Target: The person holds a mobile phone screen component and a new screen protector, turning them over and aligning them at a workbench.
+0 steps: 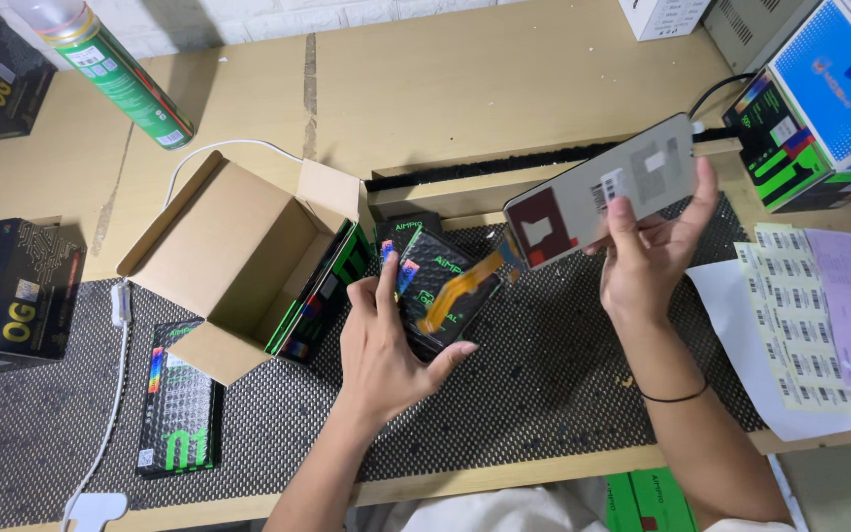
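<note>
While the right hand [647,261] grips a flat phone display panel [603,192] right of frame centre, with fingers across its grey back and the thumb at its upper right edge, the panel is held tilted above the work surface. An orange flex cable [460,288] hangs from the panel's lower left corner and runs down toward the frame centre. The left hand [386,345], just below centre, is closed around a small black packet [440,291] with bright green and rainbow-coloured print; the thumb presses the packet's lower right side and the fingers wrap its left edge. The flex cable lies across the face of this packet. Both hands work over a black dotted mat [563,365] that covers the lower middle of the frame and rests on a tan wooden bench [504,79]. Left of centre, an open brown cardboard box [238,261] sits on the mat with its flaps spread, and a black-and-green carton [317,300] leans against its right side. A flat black-and-green packet [179,399] lies on the mat at lower left. A green spray can [110,69] lies at upper left. Sheets of adhesive labels [795,315] rest at the right edge.
</note>
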